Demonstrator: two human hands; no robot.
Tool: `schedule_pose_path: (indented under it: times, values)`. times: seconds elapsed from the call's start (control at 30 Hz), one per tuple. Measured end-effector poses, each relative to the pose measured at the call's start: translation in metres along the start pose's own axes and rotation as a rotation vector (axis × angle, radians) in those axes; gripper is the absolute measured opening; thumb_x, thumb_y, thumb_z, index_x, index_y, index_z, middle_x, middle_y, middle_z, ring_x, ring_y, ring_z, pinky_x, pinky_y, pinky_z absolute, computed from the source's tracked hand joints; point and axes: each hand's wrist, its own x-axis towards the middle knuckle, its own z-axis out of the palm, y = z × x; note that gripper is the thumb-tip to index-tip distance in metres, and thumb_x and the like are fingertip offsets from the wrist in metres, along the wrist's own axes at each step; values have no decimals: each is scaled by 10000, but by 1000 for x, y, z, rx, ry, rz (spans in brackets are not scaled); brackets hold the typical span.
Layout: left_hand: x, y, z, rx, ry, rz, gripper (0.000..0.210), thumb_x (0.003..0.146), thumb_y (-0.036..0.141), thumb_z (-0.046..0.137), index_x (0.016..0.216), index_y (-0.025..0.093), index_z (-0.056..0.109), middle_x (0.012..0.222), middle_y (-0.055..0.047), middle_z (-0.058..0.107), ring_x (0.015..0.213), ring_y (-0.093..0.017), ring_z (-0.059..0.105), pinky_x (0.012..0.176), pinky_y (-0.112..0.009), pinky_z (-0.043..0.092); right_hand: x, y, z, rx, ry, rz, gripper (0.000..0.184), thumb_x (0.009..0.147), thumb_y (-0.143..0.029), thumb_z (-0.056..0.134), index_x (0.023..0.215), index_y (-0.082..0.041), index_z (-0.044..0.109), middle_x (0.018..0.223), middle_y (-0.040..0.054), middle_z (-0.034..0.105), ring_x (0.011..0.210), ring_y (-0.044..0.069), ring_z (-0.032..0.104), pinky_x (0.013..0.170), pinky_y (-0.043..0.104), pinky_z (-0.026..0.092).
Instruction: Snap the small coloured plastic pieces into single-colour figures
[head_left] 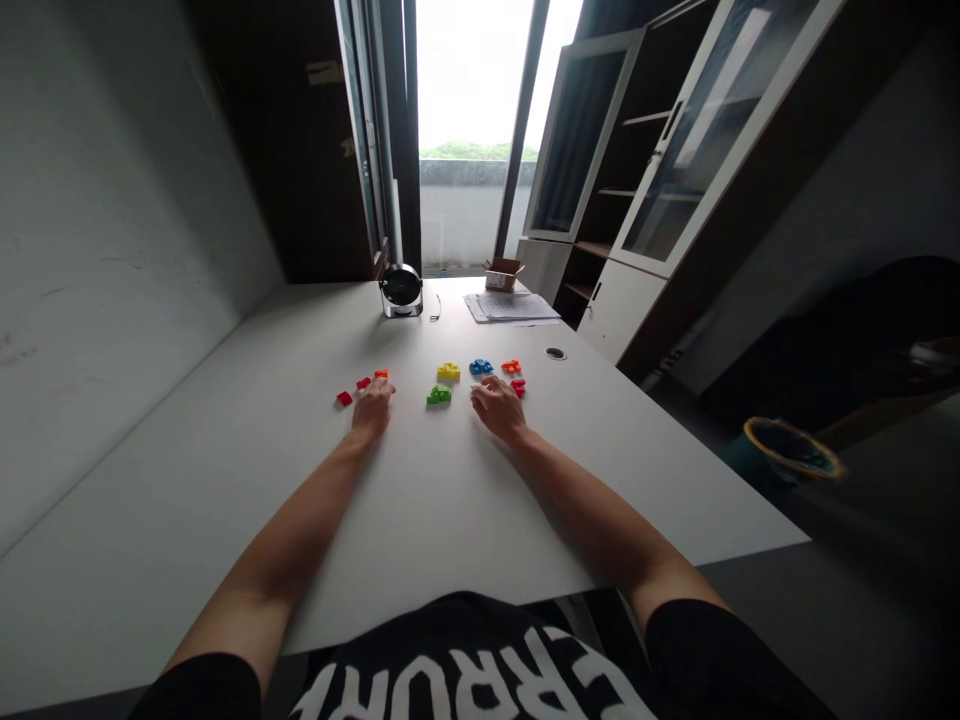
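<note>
My left hand (373,404) rests on the left of the table with its fingers curled together; what they hold, if anything, is hidden. Just beyond its fingertips lies an orange piece (382,374), and two red pieces, a nearer one (343,398) and a farther one (364,383), lie to its left. My right hand (498,406) is bent over a small white piece (475,387), its fingers closed around it. Clusters of small plastic pieces sit between and beyond my hands: green (439,395), yellow (448,371), blue (481,367), orange (511,367) and red (518,388), the last partly hidden.
On the white table (420,500) stand a round black device (402,287) on a stand, papers (514,307) and an open cardboard box (502,275) toward the back. A cable hole (555,353) is at the right. A bin (791,450) stands off the table's right edge.
</note>
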Motion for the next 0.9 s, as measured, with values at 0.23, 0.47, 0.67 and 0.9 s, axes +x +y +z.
schedule_pose_path:
  times: [0.23, 0.47, 0.67, 0.9]
  values:
    - [3, 4, 0, -192, -11, 42, 463, 777, -22, 441, 1053, 236, 709, 1391, -46, 607, 1308, -228, 543, 1095, -416, 439, 0, -2, -3, 25, 48, -33, 235, 1004, -281, 508, 1001, -198, 728, 1199, 105, 596, 1000, 221, 560, 915, 350, 400]
    - [4, 1, -3, -283, -15, 26, 510, 761, 0, 445, 1117, 258, 702, 1420, -29, 578, 1369, -219, 482, 1112, -415, 420, 0, -5, -7, 57, 18, -26, 244, 1007, -268, 491, 1011, -184, 721, 1209, 113, 599, 1024, 230, 557, 921, 356, 392]
    - [2, 1, -1, -141, -16, -102, 420, 808, 69, 524, 1178, 203, 672, 1285, -111, 630, 1206, -284, 567, 1061, -437, 425, 1, -17, -14, 126, 17, -35, 244, 1009, -254, 479, 1014, -185, 713, 1169, 107, 623, 1027, 228, 561, 922, 351, 393]
    - [1, -6, 2, -18, 3, -144, 361, 897, 171, 514, 1234, 184, 643, 1198, -139, 626, 1111, -285, 563, 1037, -408, 409, -5, -52, -13, 262, -59, -161, 245, 1011, -291, 487, 961, -204, 710, 961, 63, 680, 872, 183, 588, 866, 299, 398]
